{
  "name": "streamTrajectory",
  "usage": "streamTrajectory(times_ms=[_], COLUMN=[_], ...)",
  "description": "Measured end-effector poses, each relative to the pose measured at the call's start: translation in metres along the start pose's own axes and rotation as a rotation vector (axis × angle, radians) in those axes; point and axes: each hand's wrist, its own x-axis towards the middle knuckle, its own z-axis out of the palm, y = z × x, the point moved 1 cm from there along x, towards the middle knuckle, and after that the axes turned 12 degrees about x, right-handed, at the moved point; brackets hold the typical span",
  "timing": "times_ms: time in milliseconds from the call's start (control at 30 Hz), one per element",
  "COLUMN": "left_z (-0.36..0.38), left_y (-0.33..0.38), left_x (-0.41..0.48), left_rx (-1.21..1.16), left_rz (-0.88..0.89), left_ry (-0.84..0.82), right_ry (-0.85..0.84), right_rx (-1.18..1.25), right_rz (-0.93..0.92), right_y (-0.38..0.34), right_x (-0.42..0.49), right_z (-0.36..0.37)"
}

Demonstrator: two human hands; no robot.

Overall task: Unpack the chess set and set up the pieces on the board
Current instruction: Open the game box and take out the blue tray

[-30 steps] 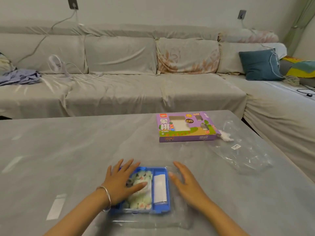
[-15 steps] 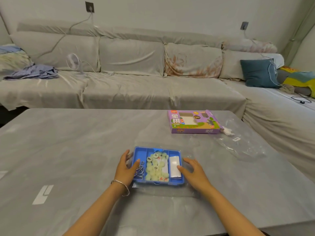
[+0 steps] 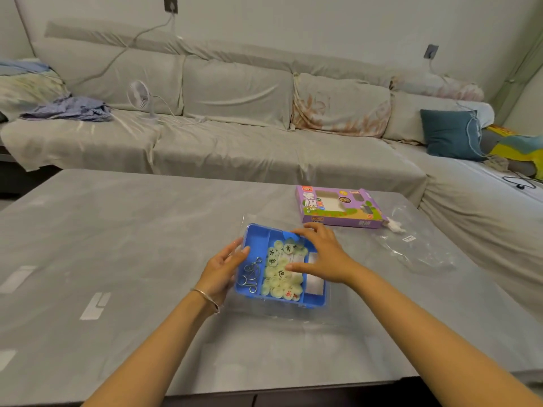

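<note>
Pieces (image 3: 280, 271) in tray (image 3: 258, 239), box (image 3: 338, 207) behind.

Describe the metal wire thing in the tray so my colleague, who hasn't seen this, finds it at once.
On the grey table, find the blue tray near its middle. Its left compartment holds the silver wire loops, beside the pale round chess pieces. They are the only thin, shiny, bent shapes in the tray.
</note>
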Motion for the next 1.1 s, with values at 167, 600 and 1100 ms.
streamTrajectory(times_ms=[167, 600, 1100], left_z=[0.002, -0.032, -0.069], left_y=[0.005, 0.024, 0.046], left_x=[-0.006, -0.001, 0.012], left_rx=[0.025, -0.112, -0.394], left_rz=[0.058, -0.005, 0.087], left_ry=[-0.016, 0.209, 0.732], right_ry=[-0.05, 0.122, 0.24], right_rx=[-0.041, 0.728, 1.131], right_rz=[0.049, 0.229, 0.525], right_y=[-0.021, -0.017, 0.025], right_x=[0.008, 0.016, -0.008], right_z=[-0.007, -0.04, 0.067])
